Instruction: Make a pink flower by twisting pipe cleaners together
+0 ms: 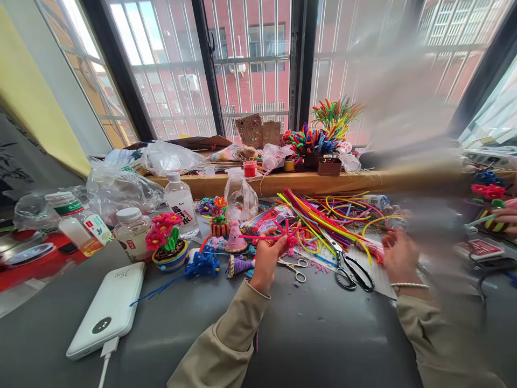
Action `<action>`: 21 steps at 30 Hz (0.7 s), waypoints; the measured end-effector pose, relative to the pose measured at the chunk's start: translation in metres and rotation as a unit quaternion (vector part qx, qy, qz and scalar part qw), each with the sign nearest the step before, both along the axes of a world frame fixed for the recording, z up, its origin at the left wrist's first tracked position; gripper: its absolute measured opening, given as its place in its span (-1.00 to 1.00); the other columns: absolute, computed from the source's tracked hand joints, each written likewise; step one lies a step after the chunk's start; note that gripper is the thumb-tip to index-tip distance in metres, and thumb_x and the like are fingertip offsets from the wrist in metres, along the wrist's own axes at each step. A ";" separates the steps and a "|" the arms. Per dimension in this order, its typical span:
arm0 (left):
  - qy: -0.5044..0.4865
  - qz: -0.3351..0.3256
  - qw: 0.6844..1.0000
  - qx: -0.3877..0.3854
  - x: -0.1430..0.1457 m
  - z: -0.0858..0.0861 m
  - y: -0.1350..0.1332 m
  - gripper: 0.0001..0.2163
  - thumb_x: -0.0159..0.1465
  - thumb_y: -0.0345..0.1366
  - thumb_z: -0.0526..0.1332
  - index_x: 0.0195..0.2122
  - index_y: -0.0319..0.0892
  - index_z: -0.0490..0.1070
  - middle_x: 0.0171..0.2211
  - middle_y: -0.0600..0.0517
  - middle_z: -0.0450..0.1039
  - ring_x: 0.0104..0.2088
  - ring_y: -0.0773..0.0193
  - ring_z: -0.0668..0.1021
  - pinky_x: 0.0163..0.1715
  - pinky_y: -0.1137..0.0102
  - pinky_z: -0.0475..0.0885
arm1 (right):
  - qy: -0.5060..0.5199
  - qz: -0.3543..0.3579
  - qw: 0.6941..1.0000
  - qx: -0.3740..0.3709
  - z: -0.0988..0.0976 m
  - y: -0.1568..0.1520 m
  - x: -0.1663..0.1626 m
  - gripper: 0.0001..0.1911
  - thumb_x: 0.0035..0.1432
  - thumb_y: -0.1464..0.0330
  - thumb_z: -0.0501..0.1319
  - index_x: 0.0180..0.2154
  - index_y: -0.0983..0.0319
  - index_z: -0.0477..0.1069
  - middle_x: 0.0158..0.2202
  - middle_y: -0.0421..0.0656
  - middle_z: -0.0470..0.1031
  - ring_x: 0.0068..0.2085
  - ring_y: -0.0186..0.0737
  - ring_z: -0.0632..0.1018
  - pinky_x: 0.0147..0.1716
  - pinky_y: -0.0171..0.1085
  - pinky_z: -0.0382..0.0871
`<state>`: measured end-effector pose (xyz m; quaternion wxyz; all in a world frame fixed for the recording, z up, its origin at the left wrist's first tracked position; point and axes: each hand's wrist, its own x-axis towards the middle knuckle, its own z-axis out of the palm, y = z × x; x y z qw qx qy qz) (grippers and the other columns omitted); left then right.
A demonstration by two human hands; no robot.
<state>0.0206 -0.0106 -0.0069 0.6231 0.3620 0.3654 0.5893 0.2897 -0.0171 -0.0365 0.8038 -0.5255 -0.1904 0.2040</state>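
Note:
My left hand (268, 260) is closed in a pinch on a bright pink pipe-cleaner flower (289, 240), whose strands spread around the fingertips. One straight pink stem points left from the fingers. My right hand (400, 255) is raised beside the loose pipe cleaners, its fingers half curled and partly smeared; whether they grip anything is unclear. Between the hands lie large black-handled scissors (350, 268) and small white-handled scissors (297, 267). A bundle of coloured pipe cleaners (311, 215) lies behind them. Left of my left hand is a blue pipe-cleaner piece (202, 264).
A white power bank (109, 307) with a cable lies at the left front. Bottles (180, 207), a potted pink flower (166, 242) and plastic bags (121, 180) stand behind it. A grey blur covers much of the right side. Another person's hand (508, 215) shows at the right edge.

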 end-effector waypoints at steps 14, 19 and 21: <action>0.009 0.047 0.999 0.002 0.002 -0.004 0.001 -0.50 -0.07 -0.51 0.28 -0.11 -0.27 0.10 -0.59 0.08 0.47 -0.53 0.32 0.54 -0.38 0.40 0.45 | -0.524 0.251 0.813 -0.039 0.014 -0.005 -0.160 -0.72 0.11 0.24 0.00 -0.53 0.24 0.28 -0.54 -0.18 0.36 -0.50 -0.31 0.36 -0.52 -0.36 0.19; 0.022 0.015 1.000 0.013 0.002 -0.001 -0.001 -0.59 -0.06 -0.46 0.28 -0.19 -0.28 0.16 -0.58 0.04 0.48 -0.52 0.30 0.54 -0.38 0.40 0.44 | -0.518 0.231 0.824 -0.018 0.012 -0.006 -0.161 -0.73 0.13 0.28 -0.02 -0.55 0.24 0.24 -0.55 -0.19 0.31 -0.48 -0.31 0.33 -0.49 -0.35 0.17; 0.025 -0.002 1.000 0.011 0.002 -0.001 -0.002 -0.64 -0.06 -0.43 0.28 -0.25 -0.27 0.18 -0.57 0.03 0.48 -0.50 0.30 0.55 -0.37 0.40 0.44 | -0.491 0.234 0.839 -0.017 0.013 -0.007 -0.161 -0.73 0.12 0.27 0.01 -0.57 0.24 0.24 -0.56 -0.20 0.29 -0.50 -0.32 0.31 -0.50 -0.35 0.15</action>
